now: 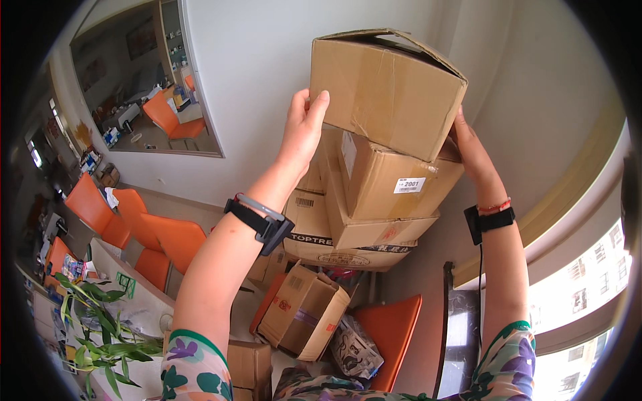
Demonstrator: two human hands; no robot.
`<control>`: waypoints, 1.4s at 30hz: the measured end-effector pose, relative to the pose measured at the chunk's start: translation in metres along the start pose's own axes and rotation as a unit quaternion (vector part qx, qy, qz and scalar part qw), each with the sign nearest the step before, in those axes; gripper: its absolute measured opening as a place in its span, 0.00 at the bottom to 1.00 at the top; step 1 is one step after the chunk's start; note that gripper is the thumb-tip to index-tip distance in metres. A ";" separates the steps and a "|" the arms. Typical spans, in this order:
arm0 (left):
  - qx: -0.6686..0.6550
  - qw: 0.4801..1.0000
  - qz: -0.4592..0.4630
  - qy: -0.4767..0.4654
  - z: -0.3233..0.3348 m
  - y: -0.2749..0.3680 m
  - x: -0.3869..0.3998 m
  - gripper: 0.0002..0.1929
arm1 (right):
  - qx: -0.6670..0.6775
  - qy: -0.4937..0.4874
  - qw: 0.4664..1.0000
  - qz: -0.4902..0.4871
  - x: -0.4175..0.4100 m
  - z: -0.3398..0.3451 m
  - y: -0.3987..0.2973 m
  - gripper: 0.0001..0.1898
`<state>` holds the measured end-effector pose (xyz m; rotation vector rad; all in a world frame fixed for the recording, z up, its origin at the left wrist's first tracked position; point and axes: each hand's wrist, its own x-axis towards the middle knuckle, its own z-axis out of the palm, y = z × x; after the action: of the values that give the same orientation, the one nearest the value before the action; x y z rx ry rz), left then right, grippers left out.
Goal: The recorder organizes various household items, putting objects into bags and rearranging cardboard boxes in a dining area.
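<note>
A brown cardboard box [383, 95] with its top flaps partly raised is gripped between my two hands. My left hand [307, 123] presses its left side, thumb on the near face. My right hand [469, 140] is at its lower right edge, with some fingers hidden behind the box. It sits tilted over another cardboard box [386, 185] that bears a white label; I cannot tell whether its weight rests there. Beneath lie a flatter carton [386, 231] and a wide carton with printed writing [306, 220], forming a stack against the wall corner.
An open cardboard box [303, 313] and a printed bag [356, 346] lie below, beside an orange chair [396, 336]. More orange chairs [173, 240], a table [108, 250] and a leafy plant [108, 321] are on the left. A window [582, 285] is at right; a mirror [145, 80] hangs on the wall.
</note>
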<state>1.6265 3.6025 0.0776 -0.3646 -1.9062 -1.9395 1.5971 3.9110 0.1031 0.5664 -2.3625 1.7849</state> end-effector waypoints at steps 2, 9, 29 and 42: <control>-0.020 1.000 0.010 0.004 0.002 0.007 -0.013 0.37 | 0.084 -0.026 0.996 -0.031 -0.014 0.018 -0.015 0.40; -0.115 0.991 0.068 0.006 0.050 0.016 -0.031 0.34 | 0.030 0.054 0.997 -0.034 -0.026 0.011 -0.025 0.45; 0.137 0.987 0.064 -0.045 0.111 -0.104 -0.078 0.49 | 0.056 0.247 0.967 -0.030 -0.043 0.003 0.048 0.42; 0.186 0.978 0.003 -0.096 0.156 -0.095 -0.094 0.56 | 0.150 0.195 0.969 0.016 -0.032 -0.022 0.069 0.45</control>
<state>1.6528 3.7658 -0.0435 -0.4560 -2.3321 -1.5406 1.5989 3.9547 0.0375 0.1806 -1.8682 2.0591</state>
